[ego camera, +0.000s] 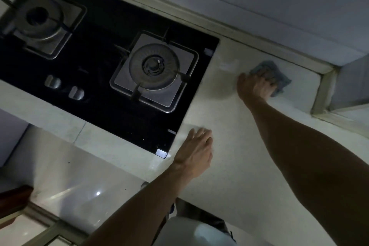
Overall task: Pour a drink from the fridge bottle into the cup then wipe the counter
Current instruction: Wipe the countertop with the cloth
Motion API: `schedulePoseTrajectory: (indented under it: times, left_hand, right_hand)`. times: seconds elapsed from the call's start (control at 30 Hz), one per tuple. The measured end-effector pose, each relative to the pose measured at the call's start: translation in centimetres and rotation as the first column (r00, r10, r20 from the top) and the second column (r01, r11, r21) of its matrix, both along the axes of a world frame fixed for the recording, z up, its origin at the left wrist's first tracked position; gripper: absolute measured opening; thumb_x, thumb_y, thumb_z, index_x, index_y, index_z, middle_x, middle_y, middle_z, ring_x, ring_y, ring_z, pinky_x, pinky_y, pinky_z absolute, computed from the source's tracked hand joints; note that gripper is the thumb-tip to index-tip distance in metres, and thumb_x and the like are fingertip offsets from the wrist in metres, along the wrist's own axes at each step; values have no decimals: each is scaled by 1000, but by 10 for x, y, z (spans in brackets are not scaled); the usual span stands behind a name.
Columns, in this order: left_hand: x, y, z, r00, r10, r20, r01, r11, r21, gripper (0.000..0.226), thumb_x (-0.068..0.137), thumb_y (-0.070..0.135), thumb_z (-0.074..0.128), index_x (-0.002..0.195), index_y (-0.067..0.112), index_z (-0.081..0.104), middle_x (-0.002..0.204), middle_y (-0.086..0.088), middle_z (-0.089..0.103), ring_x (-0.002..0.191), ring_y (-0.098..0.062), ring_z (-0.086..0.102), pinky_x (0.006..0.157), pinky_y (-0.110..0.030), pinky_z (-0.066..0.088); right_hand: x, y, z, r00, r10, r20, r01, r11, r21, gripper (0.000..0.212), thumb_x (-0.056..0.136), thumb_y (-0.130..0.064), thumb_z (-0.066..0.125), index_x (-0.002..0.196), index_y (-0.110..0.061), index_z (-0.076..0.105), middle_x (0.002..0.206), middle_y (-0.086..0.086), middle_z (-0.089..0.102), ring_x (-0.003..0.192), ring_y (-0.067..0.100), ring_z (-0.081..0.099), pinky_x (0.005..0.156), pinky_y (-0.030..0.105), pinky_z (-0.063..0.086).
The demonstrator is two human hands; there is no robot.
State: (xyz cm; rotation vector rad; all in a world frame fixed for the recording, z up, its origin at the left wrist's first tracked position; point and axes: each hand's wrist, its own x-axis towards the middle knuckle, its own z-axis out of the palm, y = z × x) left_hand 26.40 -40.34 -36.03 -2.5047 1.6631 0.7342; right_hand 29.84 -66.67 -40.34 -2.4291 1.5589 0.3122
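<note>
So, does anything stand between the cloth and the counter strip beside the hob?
Nothing solid shows. The right hand holds the cloth on the counter; only a pale smear lies toward the hob.

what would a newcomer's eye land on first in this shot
The black glass hob with its two gas burners fills the upper left and draws the eye first. To its right, the right hand holds a blue-grey cloth down on the pale counter near the back corner. The left hand rests flat on the counter by the hob's near corner.
</note>
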Motion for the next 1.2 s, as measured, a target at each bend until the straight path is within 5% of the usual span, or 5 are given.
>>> schedulePoseTrajectory:
  times: [0.2, 0.53, 0.87, 1.03, 1.2]
  left_hand:
    - [4, 24, -2, 998, -8, -59, 14, 995, 97, 54, 105, 29, 29, 154, 7, 23, 166, -8, 2, 153, -24, 5, 123, -50, 14]
    - [7, 21, -3, 997, -82, -3, 82, 993, 87, 49, 104, 30, 36, 143, 2, 44, 163, -14, 15, 150, -28, 18, 121, -48, 22]
    - [-25, 94, 3, 990, -113, -87, 104, 990, -98, 39, 93, 11, 47, 131, 1, 53, 140, -13, 48, 130, -26, 44, 107, -38, 41]
    - [-27, 167, -3, 971, -236, -28, 234, 971, -46, 31, 93, 15, 44, 117, 4, 58, 123, -13, 55, 120, -29, 49, 101, -39, 42]
    - [-8, 234, -13, 980, -198, -15, 187, 946, -264, 37, 73, 8, 50, 103, 2, 70, 103, -15, 69, 96, -33, 66, 88, -41, 56]
  right_hand:
    - [29, 55, 3, 935, 342, 87, -345, 938, 16, 84, 95, -60, 28, 155, -8, 1, 162, 20, 2, 148, 42, -1, 120, 55, 2]
    - [18, 80, 5, 795, 607, 11, -606, 793, 60, 82, 94, -65, 29, 156, -17, 5, 164, 10, 1, 149, 38, -5, 121, 52, 0]
    - [-65, 202, 21, 820, 571, 28, -570, 814, 109, 81, 94, -62, 34, 156, -17, 7, 164, 8, 2, 150, 34, -5, 120, 49, -2]
    - [-104, 283, 27, 845, 535, 11, -529, 831, 174, 85, 93, -57, 41, 156, -17, 2, 164, 6, -4, 149, 31, -10, 121, 48, -5]
    - [-136, 350, 27, 874, 484, 43, -483, 855, 190, 88, 92, -55, 44, 156, -15, 1, 164, 7, -7, 149, 33, -13, 120, 47, -7]
